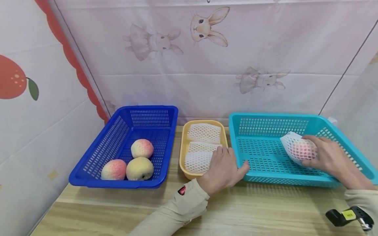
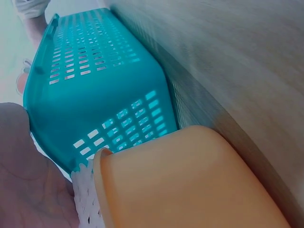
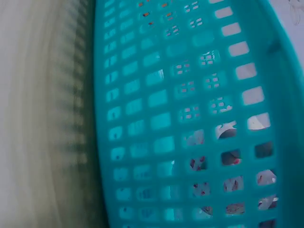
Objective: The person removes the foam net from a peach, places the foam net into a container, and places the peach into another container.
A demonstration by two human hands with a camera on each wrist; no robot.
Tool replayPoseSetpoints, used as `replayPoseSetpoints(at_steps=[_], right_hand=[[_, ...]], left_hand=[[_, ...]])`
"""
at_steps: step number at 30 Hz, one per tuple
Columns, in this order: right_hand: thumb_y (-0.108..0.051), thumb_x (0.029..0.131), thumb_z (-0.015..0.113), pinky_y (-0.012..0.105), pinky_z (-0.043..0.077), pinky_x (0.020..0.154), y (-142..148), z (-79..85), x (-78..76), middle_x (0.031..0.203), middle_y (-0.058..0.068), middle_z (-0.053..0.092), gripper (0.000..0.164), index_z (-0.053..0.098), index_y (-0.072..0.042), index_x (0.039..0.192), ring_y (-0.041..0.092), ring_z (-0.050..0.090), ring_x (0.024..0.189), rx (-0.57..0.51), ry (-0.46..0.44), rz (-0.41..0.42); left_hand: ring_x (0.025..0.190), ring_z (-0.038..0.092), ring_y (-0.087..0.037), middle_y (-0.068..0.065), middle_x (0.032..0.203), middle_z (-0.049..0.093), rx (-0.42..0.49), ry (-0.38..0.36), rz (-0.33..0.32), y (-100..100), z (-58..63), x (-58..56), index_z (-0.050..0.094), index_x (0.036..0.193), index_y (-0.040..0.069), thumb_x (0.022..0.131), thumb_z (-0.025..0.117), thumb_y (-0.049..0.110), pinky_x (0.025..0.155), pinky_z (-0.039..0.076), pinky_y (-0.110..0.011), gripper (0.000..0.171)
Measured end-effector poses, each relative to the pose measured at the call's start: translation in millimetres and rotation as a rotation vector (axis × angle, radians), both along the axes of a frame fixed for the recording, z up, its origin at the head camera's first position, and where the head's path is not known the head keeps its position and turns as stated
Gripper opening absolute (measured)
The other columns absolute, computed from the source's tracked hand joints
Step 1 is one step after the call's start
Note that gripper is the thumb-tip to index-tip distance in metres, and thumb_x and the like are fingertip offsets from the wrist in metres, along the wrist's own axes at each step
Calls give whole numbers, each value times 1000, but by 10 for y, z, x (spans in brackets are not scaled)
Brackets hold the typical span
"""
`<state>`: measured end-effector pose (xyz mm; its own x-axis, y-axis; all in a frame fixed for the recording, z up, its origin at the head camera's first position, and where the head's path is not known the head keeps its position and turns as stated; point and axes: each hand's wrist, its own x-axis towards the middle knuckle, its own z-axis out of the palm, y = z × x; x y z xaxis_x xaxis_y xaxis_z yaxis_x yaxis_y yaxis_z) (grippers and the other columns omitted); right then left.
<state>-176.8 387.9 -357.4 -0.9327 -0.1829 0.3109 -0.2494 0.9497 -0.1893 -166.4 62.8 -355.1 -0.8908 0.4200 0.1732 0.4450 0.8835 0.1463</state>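
Observation:
In the head view my right hand (image 1: 329,155) holds a peach (image 1: 304,150) wrapped in a white foam net (image 1: 290,139), inside the teal basket (image 1: 283,178). Thumb and fingers lie around the wrapped fruit, and the net's loose end sticks out to the left. My left hand (image 1: 222,167) lies over the right rim of the yellow tray (image 1: 182,154), its fingertips at the flat foam nets (image 1: 199,162) and its thumb spread away toward the teal basket. The left wrist view shows the palm (image 2: 28,175) beside a net edge at the tray rim.
To the left stands a blue basket (image 1: 174,137) with three peaches (image 1: 141,148) in it. The yellow tray sits between the two baskets on the wooden table (image 1: 251,209). Behind them hangs a cloth (image 1: 200,88) printed with rabbits.

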Motion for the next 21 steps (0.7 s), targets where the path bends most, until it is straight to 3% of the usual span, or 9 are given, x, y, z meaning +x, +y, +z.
replayPoseSetpoints(at_steps=[6,21], right_hand=[[-23,58,88,61,45,64,-101,99,32,112,41,49,86,46,6,128,56,52,90,14,1,-40],[-22,57,89,47,47,52,-294,298,149,111,39,48,88,46,3,129,49,54,82,17,-3,-34]], left_hand=[[76,39,-17,-4,78,48,-3,5,-11,-3,11,8,53,86,7,97,31,54,72,37,-27,54],[73,38,-17,-4,76,45,17,7,-26,-8,22,19,53,85,6,97,35,53,67,35,-25,52]])
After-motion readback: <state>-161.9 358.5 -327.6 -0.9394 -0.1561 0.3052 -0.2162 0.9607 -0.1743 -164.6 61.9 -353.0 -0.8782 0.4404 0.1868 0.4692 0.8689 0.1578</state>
